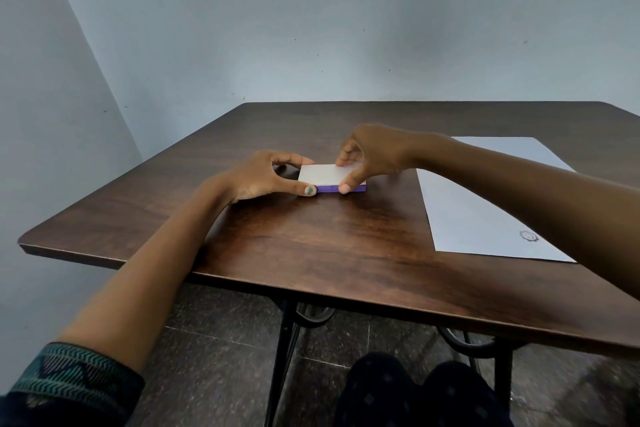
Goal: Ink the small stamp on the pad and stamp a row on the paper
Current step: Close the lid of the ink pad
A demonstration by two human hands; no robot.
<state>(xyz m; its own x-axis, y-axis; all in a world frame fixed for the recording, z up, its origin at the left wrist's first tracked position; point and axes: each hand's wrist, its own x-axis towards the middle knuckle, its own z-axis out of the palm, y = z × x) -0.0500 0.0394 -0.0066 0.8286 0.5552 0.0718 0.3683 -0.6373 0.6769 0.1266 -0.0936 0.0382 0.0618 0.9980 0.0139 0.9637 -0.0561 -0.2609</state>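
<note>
A flat ink pad case (323, 175) with a white lid and a purple base lies shut on the brown table (311, 246) near its middle. My left hand (266, 177) pinches its left end between thumb and forefinger. My right hand (370, 156) grips its right end, thumb on the near edge and fingers over the far edge. A white sheet of paper (485, 204) lies to the right, partly under my right forearm, with one round stamped mark (529, 236) near its front corner. No stamp is in view.
The table's front edge runs diagonally across the view, with black metal legs (284, 340) and a dark tiled floor below. Pale walls stand behind and to the left. My knees (415, 392) show under the table.
</note>
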